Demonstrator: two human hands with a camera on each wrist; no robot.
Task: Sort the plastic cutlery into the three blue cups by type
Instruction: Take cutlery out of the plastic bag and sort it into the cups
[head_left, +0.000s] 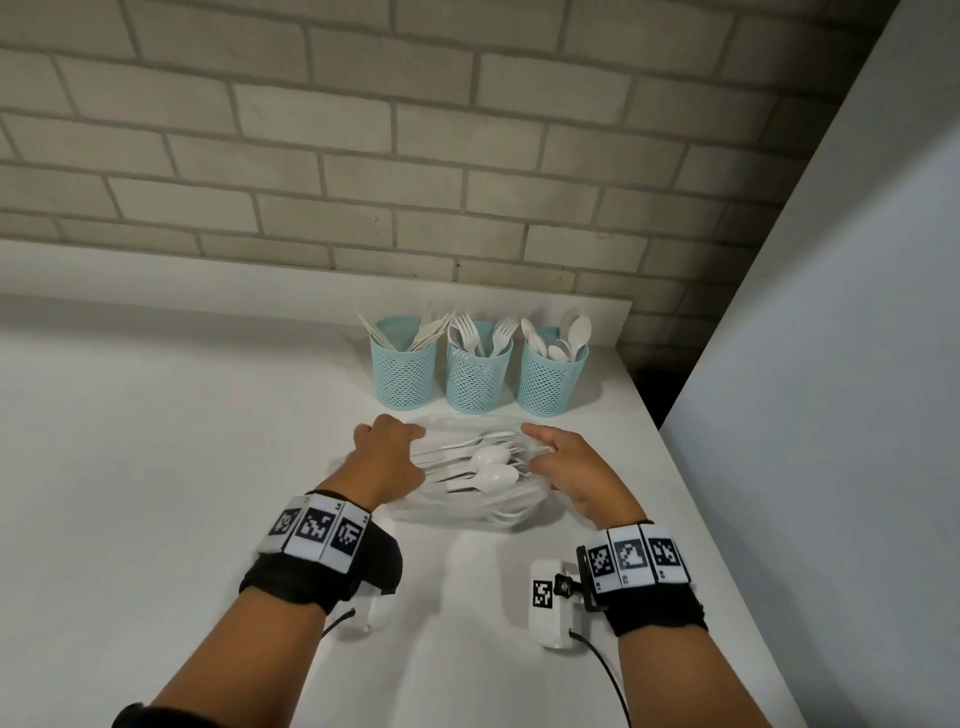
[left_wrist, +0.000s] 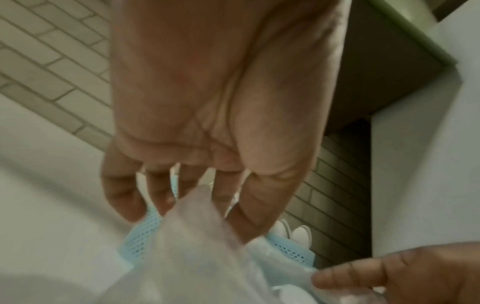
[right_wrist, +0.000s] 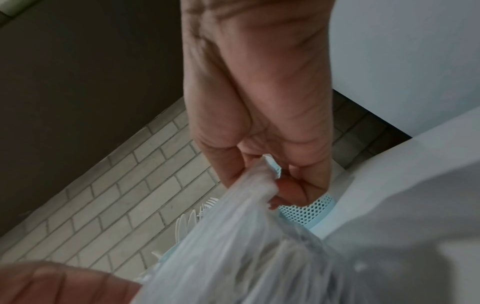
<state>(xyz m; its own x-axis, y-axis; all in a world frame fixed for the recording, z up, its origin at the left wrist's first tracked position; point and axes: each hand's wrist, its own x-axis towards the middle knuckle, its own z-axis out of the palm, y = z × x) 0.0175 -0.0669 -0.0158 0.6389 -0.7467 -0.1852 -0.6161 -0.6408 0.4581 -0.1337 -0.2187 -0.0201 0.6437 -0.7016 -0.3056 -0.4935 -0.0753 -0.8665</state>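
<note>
Three blue mesh cups stand in a row near the wall: the left cup (head_left: 404, 374) holds knives, the middle cup (head_left: 478, 376) forks, the right cup (head_left: 551, 382) spoons. In front of them a clear plastic bag (head_left: 467, 501) of white spoons (head_left: 491, 457) lies on the counter. My left hand (head_left: 387, 457) grips the bag's left edge, and its fingers (left_wrist: 166, 197) curl on the plastic (left_wrist: 207, 246). My right hand (head_left: 566, 467) pinches the bag's right edge (right_wrist: 257, 181) between thumb and fingers. The bag's mouth is spread between both hands.
The white counter (head_left: 182, 467) reaches a brick wall (head_left: 363, 156) behind the cups. Its right edge drops off beside a tall white panel (head_left: 831, 415), with a dark gap (head_left: 660, 389) between them.
</note>
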